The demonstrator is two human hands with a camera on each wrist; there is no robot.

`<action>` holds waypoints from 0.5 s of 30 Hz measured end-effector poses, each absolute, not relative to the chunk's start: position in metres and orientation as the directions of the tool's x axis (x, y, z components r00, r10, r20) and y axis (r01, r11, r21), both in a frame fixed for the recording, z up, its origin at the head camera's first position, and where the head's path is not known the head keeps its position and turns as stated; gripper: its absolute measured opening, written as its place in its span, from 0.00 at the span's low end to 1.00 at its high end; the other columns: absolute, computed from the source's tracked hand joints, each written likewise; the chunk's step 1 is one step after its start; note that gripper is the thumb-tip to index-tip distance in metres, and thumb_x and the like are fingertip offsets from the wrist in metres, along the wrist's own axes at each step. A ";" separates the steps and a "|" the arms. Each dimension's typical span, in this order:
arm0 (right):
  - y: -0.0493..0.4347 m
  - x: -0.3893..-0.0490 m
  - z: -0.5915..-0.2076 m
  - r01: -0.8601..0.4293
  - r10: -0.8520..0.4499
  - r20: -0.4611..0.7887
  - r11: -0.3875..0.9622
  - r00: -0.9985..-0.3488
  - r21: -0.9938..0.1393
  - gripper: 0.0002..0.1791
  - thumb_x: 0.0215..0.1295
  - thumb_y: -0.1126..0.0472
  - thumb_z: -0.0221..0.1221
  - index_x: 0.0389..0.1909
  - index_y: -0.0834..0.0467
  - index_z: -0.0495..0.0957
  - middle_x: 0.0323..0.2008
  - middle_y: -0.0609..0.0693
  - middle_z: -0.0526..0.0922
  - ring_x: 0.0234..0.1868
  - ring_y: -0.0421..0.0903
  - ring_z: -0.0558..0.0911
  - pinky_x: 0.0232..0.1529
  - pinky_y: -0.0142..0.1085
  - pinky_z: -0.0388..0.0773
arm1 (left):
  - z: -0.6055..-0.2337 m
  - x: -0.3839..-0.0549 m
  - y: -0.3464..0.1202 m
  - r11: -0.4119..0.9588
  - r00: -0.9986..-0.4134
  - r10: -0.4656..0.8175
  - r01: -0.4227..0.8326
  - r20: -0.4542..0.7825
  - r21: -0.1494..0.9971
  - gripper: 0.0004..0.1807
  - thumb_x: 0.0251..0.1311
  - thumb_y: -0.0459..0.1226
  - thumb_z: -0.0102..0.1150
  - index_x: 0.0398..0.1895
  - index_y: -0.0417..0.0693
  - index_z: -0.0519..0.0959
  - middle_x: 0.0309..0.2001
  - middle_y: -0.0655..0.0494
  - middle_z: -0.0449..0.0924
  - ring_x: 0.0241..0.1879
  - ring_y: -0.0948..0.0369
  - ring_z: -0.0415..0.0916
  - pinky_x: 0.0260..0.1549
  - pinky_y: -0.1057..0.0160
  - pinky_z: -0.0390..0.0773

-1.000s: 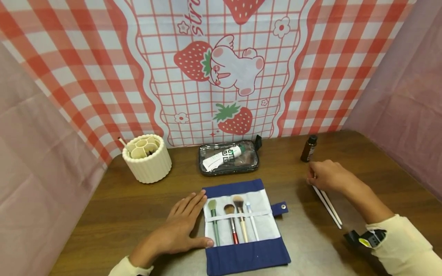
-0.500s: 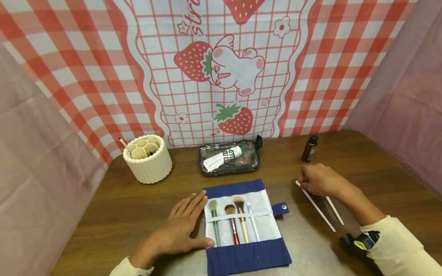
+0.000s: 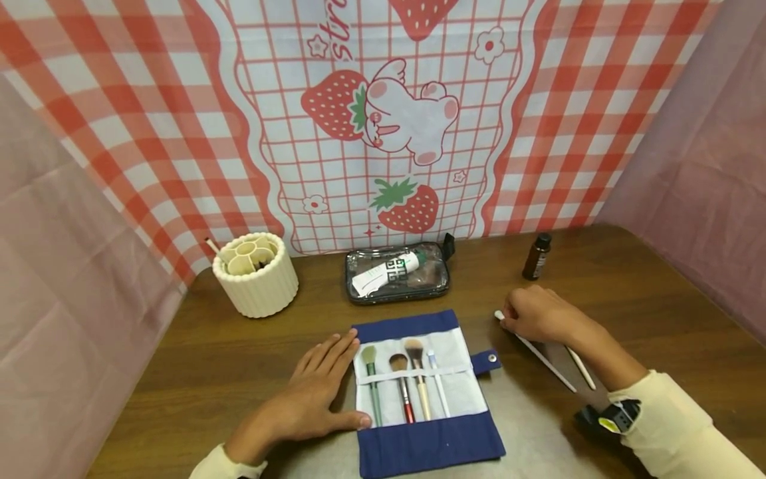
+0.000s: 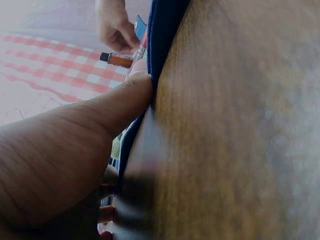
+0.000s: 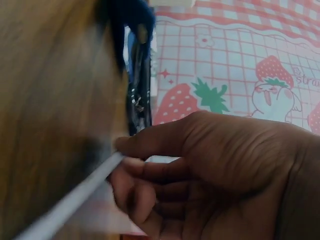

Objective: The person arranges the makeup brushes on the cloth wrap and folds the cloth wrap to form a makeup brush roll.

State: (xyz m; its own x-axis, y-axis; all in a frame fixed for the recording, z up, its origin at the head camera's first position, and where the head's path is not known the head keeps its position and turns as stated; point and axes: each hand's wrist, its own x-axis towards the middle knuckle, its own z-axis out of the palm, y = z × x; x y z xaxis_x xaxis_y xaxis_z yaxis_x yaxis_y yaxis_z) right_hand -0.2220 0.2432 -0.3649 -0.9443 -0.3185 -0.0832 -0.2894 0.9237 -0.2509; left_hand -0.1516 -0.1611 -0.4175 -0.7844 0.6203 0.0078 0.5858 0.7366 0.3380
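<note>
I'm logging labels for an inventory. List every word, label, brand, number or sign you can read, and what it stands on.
"str", later letters cut off or unclear: backdrop cloth, sideways in the head view.
White tube: dark geometric mark; any words too small to read.
Brown bottle: label text too small to read.

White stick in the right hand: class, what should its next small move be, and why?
Probably carry the white stick leftward to the brush roll: the right hand pinches it, the left hand rests at the roll's edge, and bare lining shows beside the brushes.
</note>
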 end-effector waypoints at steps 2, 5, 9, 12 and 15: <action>0.240 -0.224 -0.361 -0.314 -0.332 -0.018 0.907 -0.943 -0.280 0.07 0.64 0.60 0.63 0.28 0.56 0.77 0.21 0.45 0.74 0.22 0.42 0.73 0.22 0.37 0.69 | -0.417 -0.152 -0.161 0.735 -0.784 0.620 0.586 0.012 0.341 0.61 0.56 0.71 0.56 0.81 0.43 0.46 0.81 0.49 0.39 0.78 0.44 0.40 0.70 0.37 0.45; 0.234 -0.228 -0.355 -0.360 -0.343 0.109 0.872 -0.933 -0.331 0.05 0.66 0.61 0.62 0.33 0.60 0.79 0.24 0.46 0.78 0.24 0.42 0.76 0.24 0.38 0.73 | -0.417 -0.151 -0.162 0.735 -0.784 0.621 0.588 0.014 0.338 0.61 0.56 0.71 0.56 0.81 0.43 0.46 0.81 0.49 0.39 0.78 0.44 0.40 0.70 0.37 0.45; 0.222 -0.233 -0.347 -0.402 -0.329 0.236 0.807 -0.914 -0.432 0.07 0.70 0.60 0.60 0.40 0.61 0.80 0.30 0.47 0.83 0.27 0.41 0.80 0.29 0.38 0.77 | -0.417 -0.152 -0.162 0.741 -0.787 0.617 0.580 -0.002 0.338 0.62 0.56 0.71 0.56 0.81 0.44 0.45 0.81 0.50 0.37 0.78 0.45 0.39 0.70 0.38 0.44; 0.214 -0.235 -0.343 -0.407 -0.301 0.278 0.744 -0.912 -0.530 0.07 0.73 0.59 0.59 0.43 0.59 0.79 0.30 0.47 0.84 0.25 0.41 0.82 0.27 0.38 0.79 | -0.417 -0.153 -0.162 0.747 -0.791 0.612 0.571 -0.018 0.341 0.62 0.56 0.72 0.55 0.81 0.45 0.44 0.82 0.52 0.36 0.78 0.46 0.38 0.71 0.39 0.43; 0.208 -0.238 -0.339 -0.405 -0.280 0.294 0.683 -0.914 -0.608 0.09 0.74 0.58 0.58 0.45 0.59 0.79 0.31 0.49 0.85 0.27 0.43 0.84 0.28 0.37 0.81 | -0.417 -0.153 -0.162 0.748 -0.791 0.612 0.571 -0.017 0.340 0.62 0.55 0.72 0.56 0.81 0.44 0.44 0.81 0.51 0.36 0.78 0.46 0.37 0.71 0.39 0.43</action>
State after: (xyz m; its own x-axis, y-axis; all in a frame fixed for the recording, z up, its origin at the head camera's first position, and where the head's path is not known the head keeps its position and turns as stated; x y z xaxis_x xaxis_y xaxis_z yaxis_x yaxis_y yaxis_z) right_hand -0.2377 0.2080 -0.3386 -0.9137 -0.2802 0.2944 -0.4053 0.6828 -0.6079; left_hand -0.1529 -0.1620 -0.4172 -0.7909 0.6117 -0.0173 0.5708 0.7476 0.3395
